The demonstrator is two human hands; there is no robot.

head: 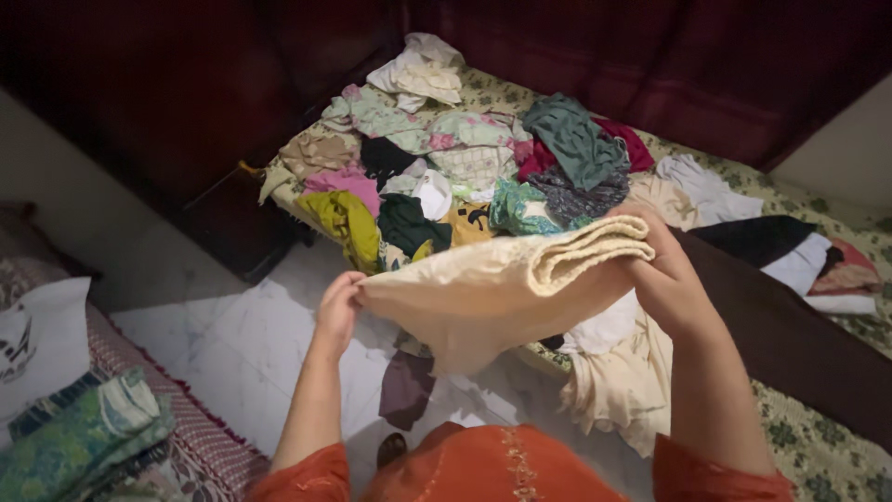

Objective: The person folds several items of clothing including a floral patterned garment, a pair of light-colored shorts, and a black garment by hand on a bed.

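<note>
While the cream cloth (502,284) is gripped at opposite ends by the left hand (336,311) and right hand (667,279) above the clothes pile (465,177), its loose folds could be dropped if either pinch slackens.

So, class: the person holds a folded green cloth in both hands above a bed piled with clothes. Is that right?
Not quite: the head view shows the folded cloth is cream, not green. Both the left hand and right hand do hold it above the bed piled with clothes.

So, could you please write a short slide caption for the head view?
Both hands, left hand and right hand, hold a folded cream cloth above a bed piled with mixed clothes.
</note>
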